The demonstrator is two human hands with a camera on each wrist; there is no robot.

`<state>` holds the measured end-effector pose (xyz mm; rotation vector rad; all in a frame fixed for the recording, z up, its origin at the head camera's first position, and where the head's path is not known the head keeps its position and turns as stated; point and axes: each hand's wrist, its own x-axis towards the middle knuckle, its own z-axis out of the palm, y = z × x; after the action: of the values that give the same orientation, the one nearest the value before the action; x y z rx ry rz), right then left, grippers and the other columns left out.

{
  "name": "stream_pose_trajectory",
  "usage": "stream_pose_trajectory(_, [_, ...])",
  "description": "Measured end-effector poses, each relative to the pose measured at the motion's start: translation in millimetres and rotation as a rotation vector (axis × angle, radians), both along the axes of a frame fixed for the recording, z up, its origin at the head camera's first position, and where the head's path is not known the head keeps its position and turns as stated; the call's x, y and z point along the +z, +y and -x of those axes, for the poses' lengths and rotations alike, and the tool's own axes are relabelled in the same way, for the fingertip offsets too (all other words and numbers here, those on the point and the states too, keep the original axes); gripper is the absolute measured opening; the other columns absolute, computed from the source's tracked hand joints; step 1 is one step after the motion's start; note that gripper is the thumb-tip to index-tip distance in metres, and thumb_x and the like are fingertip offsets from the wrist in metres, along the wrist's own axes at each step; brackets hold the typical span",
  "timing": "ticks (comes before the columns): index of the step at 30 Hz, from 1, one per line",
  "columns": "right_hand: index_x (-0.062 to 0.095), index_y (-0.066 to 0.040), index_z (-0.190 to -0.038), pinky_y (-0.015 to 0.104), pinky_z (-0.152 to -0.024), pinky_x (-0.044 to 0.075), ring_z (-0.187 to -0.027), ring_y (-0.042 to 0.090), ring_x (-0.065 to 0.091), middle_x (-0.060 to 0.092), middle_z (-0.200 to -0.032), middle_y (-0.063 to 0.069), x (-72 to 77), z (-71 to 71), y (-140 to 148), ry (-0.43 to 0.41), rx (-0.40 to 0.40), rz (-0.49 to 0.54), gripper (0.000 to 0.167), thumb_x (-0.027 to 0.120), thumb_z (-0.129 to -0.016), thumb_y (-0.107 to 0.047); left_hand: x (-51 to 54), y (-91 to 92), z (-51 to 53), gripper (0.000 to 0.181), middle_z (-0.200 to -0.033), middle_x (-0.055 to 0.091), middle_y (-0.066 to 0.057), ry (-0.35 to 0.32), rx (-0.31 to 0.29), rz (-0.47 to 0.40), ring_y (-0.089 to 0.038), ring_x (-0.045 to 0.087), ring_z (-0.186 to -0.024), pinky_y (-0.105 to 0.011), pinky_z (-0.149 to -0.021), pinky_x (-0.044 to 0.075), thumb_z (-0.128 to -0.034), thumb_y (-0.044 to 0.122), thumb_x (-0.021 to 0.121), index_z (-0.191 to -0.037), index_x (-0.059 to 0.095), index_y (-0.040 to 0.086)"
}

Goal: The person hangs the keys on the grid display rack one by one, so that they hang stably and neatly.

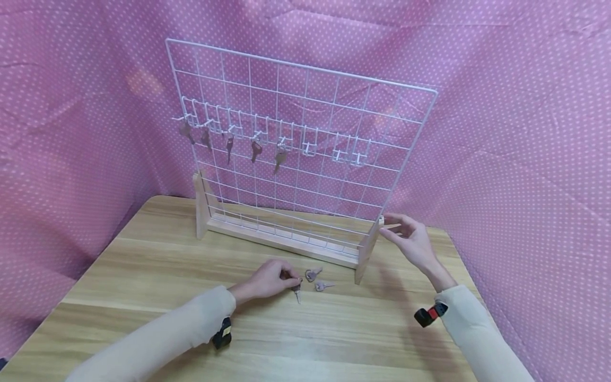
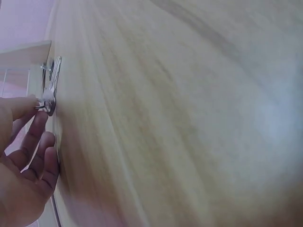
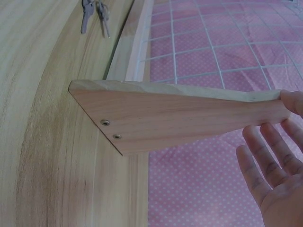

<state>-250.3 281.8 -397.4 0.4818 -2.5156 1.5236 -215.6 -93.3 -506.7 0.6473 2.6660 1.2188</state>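
Note:
My left hand (image 1: 271, 278) pinches a small metal key (image 1: 298, 296) by its ring end, low over the table; in the left wrist view the key's (image 2: 54, 82) blade points up and away from the fingertips. Just right of it, two more keys lie on the wood, one key (image 1: 311, 275) behind the other key (image 1: 322, 286). My right hand (image 1: 414, 241) holds the top of the rack's right wooden support (image 1: 367, 254), thumb on one edge and fingertips at the other. Above, a white wire grid rack (image 1: 305, 95) carries a row of hooks; several keys (image 1: 256, 150) hang on the left ones.
Three hooks (image 1: 309, 149) at the right of the row hold no keys. The rack's left wooden support (image 1: 201, 204) stands near the back of the wooden table (image 1: 305, 339). Pink dotted cloth (image 1: 525, 132) hangs behind and along both sides.

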Motion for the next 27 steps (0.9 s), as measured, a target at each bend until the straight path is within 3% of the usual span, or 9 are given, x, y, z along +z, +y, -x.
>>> stream_pose_trajectory(7, [0.063,0.000,-0.139,0.014,-0.084,0.056,-0.095,-0.007,0.067,0.066,-0.131,0.029,-0.4,-0.9,0,0.002,0.000,-0.001,0.041,0.072,-0.101,-0.013,-0.8,-1.9,-2.2,0.005,-0.090,0.077,0.006,-0.017,0.037,-0.100,-0.004,0.060,-0.079,-0.020,-0.076,0.050,-0.0957,0.021,0.078,-0.093,0.080,0.017])
stream_pose_trajectory(13, [0.063,0.001,-0.139,0.013,-0.083,0.056,-0.094,-0.008,0.067,0.067,-0.131,0.029,-0.9,-0.5,0,0.012,0.008,-0.005,0.041,0.072,-0.101,-0.012,9.4,-5.1,-4.6,0.008,-0.090,0.077,-0.002,-0.053,0.083,-0.185,-0.009,0.060,-0.077,-0.019,-0.069,0.050,-0.0967,0.023,0.077,-0.095,0.079,0.015])
stream_pose_trajectory(18, [0.063,0.002,-0.137,0.014,-0.083,0.057,-0.094,-0.004,0.069,0.068,-0.128,0.027,-0.7,1.1,0,0.025,0.006,0.001,0.040,0.072,-0.100,-0.011,28.5,-6.7,1.1,0.012,-0.092,0.077,-0.005,-0.024,0.116,-0.240,-0.011,0.061,-0.077,-0.020,-0.068,0.051,-0.0973,0.023,0.076,-0.098,0.079,0.012])
stream_pose_trajectory(24, [0.064,0.003,-0.136,0.015,-0.083,0.057,-0.096,0.001,0.070,0.071,-0.121,0.005,0.1,2.5,1,0.024,-0.005,-0.005,0.041,0.073,-0.100,-0.012,62.6,-7.7,9.4,0.015,-0.095,0.077,-0.010,0.008,0.161,-0.303,-0.012,0.060,-0.078,-0.020,-0.066,0.049,-0.0978,0.025,0.076,-0.103,0.080,0.012])
stream_pose_trajectory(27, [0.064,0.002,-0.137,0.015,-0.083,0.058,-0.097,0.002,0.071,0.071,-0.121,0.002,0.1,1.8,1,0.015,-0.011,-0.010,0.041,0.074,-0.100,-0.013,81.4,-8.7,12.5,0.017,-0.093,0.076,-0.011,0.019,0.164,-0.350,-0.014,0.060,-0.076,-0.020,-0.061,0.048,-0.0985,0.026,0.075,-0.105,0.079,0.011])
